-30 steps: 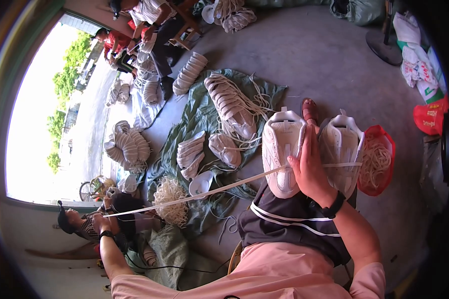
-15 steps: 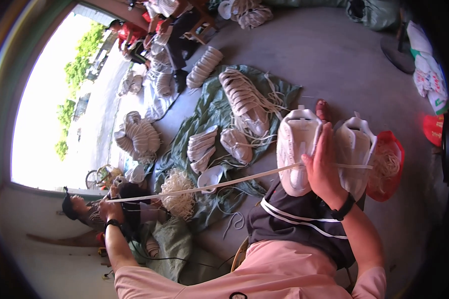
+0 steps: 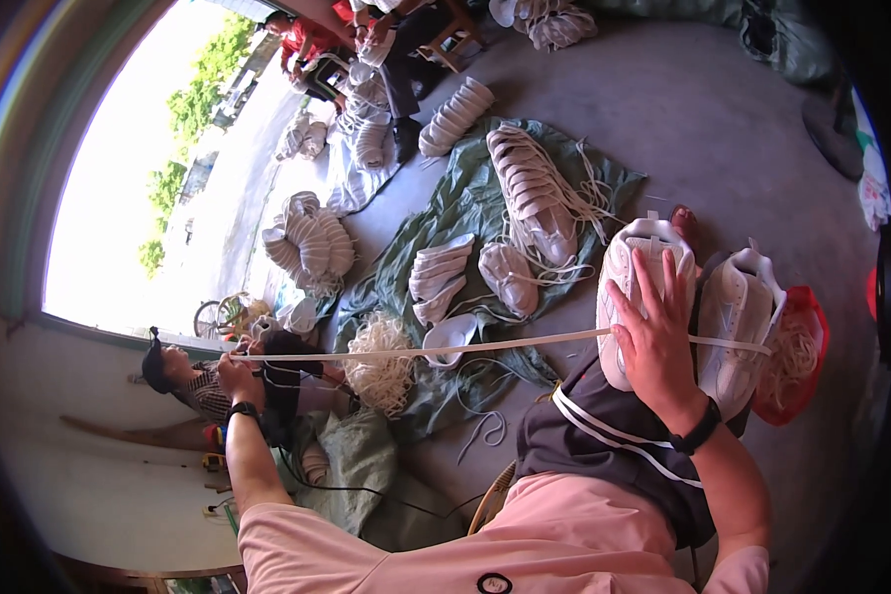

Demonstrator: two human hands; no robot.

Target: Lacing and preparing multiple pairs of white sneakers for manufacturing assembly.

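Far out to the left, my left hand (image 3: 234,370) is closed on the end of a long white shoelace (image 3: 505,345). The lace runs taut to a white shoe upper (image 3: 620,265) over my lap. My right hand (image 3: 660,351) lies on that upper, fingers spread, and partly hides it and the lace. Beyond the hand the lace comes out again and crosses a second white shoe upper (image 3: 735,302) on the right. How the lace is threaded cannot be made out. More white laces (image 3: 604,434) lie across my dark lap cloth.
A red container (image 3: 819,322) of laces sits beside the right upper. On the green sheet (image 3: 386,272) lie stacked uppers (image 3: 527,178) and a lace heap (image 3: 379,361). A person (image 3: 193,381) is near my left hand; others sit at the far left.
The fingers of my right hand have spread over the upper; they were held together before. My left hand still holds the lace, which now runs more level. The whole view has shifted.
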